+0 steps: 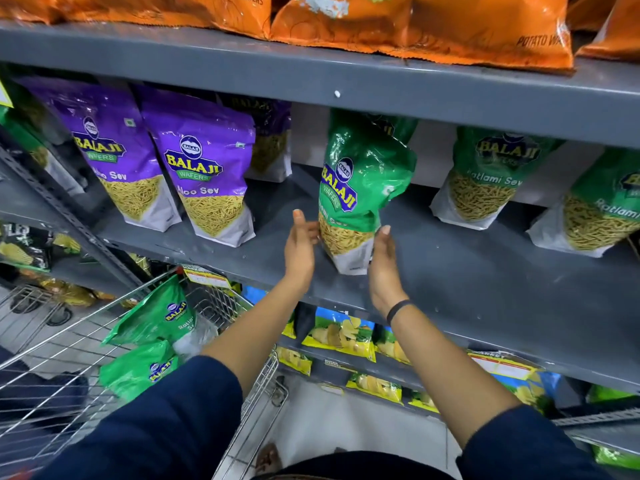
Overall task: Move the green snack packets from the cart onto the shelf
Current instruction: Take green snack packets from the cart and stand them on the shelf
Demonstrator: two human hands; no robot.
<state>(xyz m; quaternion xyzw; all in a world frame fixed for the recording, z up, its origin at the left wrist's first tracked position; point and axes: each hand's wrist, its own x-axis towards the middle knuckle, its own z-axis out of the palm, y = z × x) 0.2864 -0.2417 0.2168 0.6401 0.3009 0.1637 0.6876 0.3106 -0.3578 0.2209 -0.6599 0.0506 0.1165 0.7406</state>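
A shop aisle fills the view: grey metal shelving with orange wafer bags point(415, 26) on the top tier, and a grey shelf point(485, 271) at chest level carrying purple Aloo Sev pouches point(204, 181) to the left and green Ratlami Sev pouches point(485, 178) to the right. Between them stands one green packet point(360, 192), upright on its white base and leaning slightly, with another green one partly hidden just behind it. The left hand point(300, 247) and right hand point(382, 268) flank its lower part, palms turned inward and fingers loose; they appear to touch or nearly touch its sides, steadying rather than clamping, though true contact cannot be told. Low at the left, a wire cart point(69, 341) holds two more green packets point(152, 323), lying tilted one over the other.

The packet looks light, a soft glossy film pouch filled with brittle fried strands. Its skin is likely slick and crinkles easily, and the upper part already shows creases. A hard squeeze would probably crush the contents, so the sensible hold is a gentle one on both side edges near the fuller bottom, or along the flat top seal. The gusseted base should let it stand unaided if set square.
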